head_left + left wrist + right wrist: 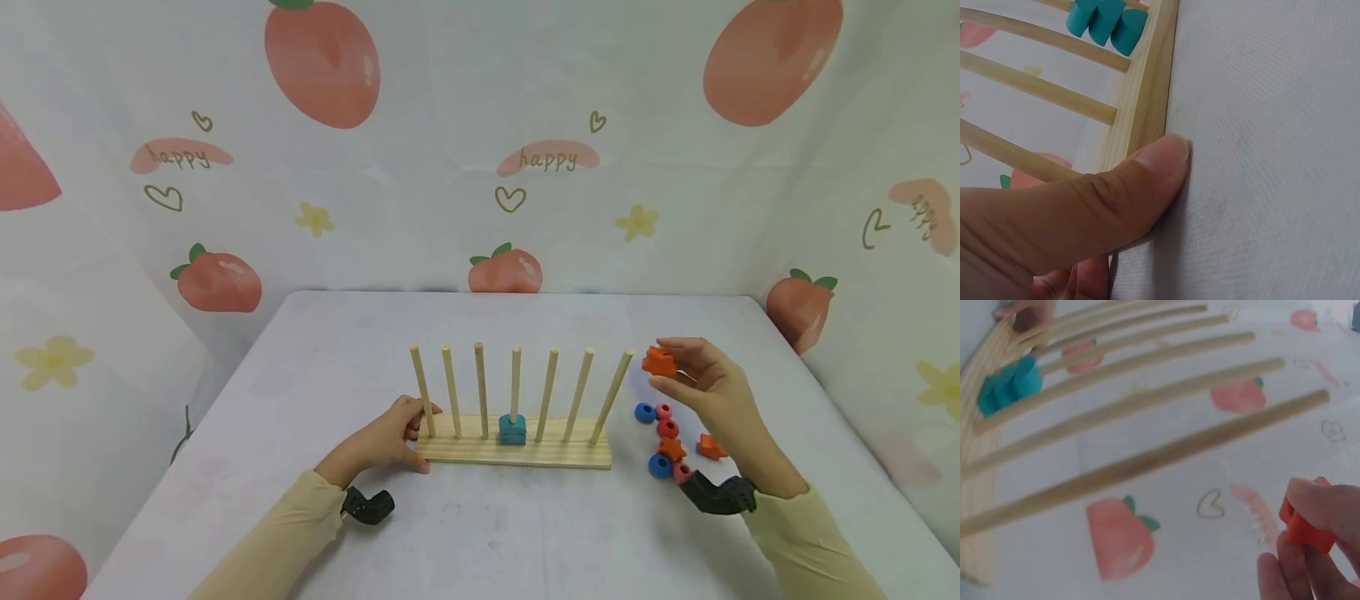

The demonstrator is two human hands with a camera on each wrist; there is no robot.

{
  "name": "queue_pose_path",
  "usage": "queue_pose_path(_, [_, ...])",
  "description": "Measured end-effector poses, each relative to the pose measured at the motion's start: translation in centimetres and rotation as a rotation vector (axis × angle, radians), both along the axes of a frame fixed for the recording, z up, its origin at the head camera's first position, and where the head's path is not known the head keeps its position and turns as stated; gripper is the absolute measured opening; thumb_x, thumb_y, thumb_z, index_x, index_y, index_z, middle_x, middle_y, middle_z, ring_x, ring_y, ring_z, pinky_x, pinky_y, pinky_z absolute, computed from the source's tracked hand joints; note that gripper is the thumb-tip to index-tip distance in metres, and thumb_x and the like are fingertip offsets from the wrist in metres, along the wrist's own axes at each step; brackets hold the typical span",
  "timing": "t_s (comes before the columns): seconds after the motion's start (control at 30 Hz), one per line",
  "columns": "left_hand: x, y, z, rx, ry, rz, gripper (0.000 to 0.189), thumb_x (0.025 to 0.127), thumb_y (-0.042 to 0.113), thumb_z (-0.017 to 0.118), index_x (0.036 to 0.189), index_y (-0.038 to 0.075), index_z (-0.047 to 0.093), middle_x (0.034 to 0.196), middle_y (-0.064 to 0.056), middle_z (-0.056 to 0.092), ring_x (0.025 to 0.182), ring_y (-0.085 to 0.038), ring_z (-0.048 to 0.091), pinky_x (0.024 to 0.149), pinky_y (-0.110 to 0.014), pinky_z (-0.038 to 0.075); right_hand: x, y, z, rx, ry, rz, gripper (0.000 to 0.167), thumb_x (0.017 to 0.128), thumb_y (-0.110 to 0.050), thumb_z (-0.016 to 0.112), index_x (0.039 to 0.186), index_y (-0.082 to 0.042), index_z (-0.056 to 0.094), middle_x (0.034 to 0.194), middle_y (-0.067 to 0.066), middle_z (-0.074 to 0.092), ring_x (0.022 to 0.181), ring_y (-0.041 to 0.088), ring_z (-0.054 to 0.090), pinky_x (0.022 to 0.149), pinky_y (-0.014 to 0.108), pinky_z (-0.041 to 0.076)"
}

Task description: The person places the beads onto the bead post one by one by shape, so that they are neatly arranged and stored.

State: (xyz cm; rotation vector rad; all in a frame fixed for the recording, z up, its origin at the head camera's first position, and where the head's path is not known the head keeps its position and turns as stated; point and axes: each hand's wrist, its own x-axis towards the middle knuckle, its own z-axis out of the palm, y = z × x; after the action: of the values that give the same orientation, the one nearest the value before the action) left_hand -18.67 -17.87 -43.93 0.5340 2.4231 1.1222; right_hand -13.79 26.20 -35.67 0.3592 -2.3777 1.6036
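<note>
A wooden peg board [450, 450] with a row of upright pegs stands on the table. Three teal beads [1107, 22] are stacked on its middle peg. My left hand [382, 437] grips the board's left end, the thumb along the front edge and the other fingers behind. To the right, my right hand [708, 379] pinches an orange star-shaped bead [659, 362] between thumb and fingers. This bead is up near the top of the rightmost peg [1166, 453], apart from it. In the right wrist view, fingers partly cover the orange bead [1310, 534].
Right of the board lie loose beads: blue round ones [660, 466], pinkish-red ones [667, 428] and orange stars [672, 450]. Another orange bead [711, 447] lies beside them, under the right forearm. A patterned cloth [420, 208] hangs behind the white table [480, 533].
</note>
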Motion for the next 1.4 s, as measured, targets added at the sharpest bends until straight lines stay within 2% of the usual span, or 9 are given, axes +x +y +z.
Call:
queue_pose_path(0.17, [0.1,-0.1,0.1,-0.002,-0.003,0.008,0.079,0.062,0.002,0.089,0.131,0.008,0.051,0.107,-0.012,0.039,0.093,-0.023,0.042,0.083,-0.033,0.040,0.7,-1.2,1.8,-0.219,0.015,0.012,0.043,0.087,0.003,0.067,0.127,-0.006,0.055,0.117,-0.006,0.063,0.106,0.002,0.060,0.085,0.011,0.047])
queue_pose_path(0.3, [0.2,-0.1,0.2,0.014,-0.017,0.012,0.079,0.062,0.001,0.089,0.132,0.008,0.051,0.110,-0.014,0.039,0.095,-0.022,0.045,0.084,-0.034,0.042,1.3,-2.3,3.1,-0.314,0.025,0.025,0.041,0.088,0.004,0.066,0.127,-0.001,0.055,0.117,-0.003,0.064,0.108,0.006,0.061,0.085,0.014,0.049])
queue_pose_path(0.63, [0.2,-0.1,0.3,0.037,-0.034,0.002,0.080,0.063,-0.001,0.088,0.133,0.007,0.049,0.110,-0.015,0.039,0.096,-0.023,0.048,0.084,-0.034,0.044,2.4,-5.5,6.1,-0.435,0.137,0.104,0.040,0.087,0.014,0.059,0.127,0.007,0.056,0.117,0.006,0.065,0.108,0.015,0.062,0.087,0.020,0.051])
queue_pose_path(0.8, [0.2,0.0,0.3,0.043,-0.036,0.001,0.081,0.062,-0.001,0.088,0.132,0.007,0.049,0.111,-0.015,0.039,0.096,-0.023,0.048,0.084,-0.034,0.045,2.3,-7.0,7.1,-0.419,0.170,0.159,0.038,0.088,0.013,0.059,0.125,0.006,0.058,0.114,0.005,0.066,0.103,0.015,0.064,0.086,0.021,0.051])
queue_pose_path(1.03, [0.1,0.0,0.3,0.043,-0.041,-0.001,0.081,0.062,-0.001,0.088,0.132,0.007,0.049,0.110,-0.015,0.038,0.096,-0.022,0.051,0.083,-0.031,0.047,1.3,-8.8,7.4,-0.390,0.186,0.254,0.038,0.090,0.007,0.061,0.127,-0.002,0.060,0.115,0.001,0.065,0.103,0.012,0.063,0.087,0.021,0.051])
queue_pose_path(1.27, [0.0,0.0,0.3,0.038,-0.041,-0.007,0.080,0.062,-0.001,0.088,0.132,0.007,0.049,0.108,-0.014,0.039,0.095,-0.021,0.053,0.083,-0.032,0.049,-0.2,-10.5,6.4,-0.452,0.226,0.239,0.039,0.088,0.014,0.058,0.124,0.000,0.059,0.109,0.002,0.066,0.099,0.013,0.064,0.086,0.021,0.052])
queue_pose_path(1.4, [0.1,0.0,0.3,0.042,-0.043,-0.008,0.080,0.062,-0.001,0.088,0.132,0.006,0.049,0.109,-0.015,0.038,0.096,-0.021,0.053,0.083,-0.032,0.049,-0.5,-11.2,5.7,-0.453,0.214,0.250,0.037,0.089,0.015,0.056,0.123,-0.001,0.057,0.110,0.000,0.063,0.099,0.012,0.062,0.088,0.020,0.050])
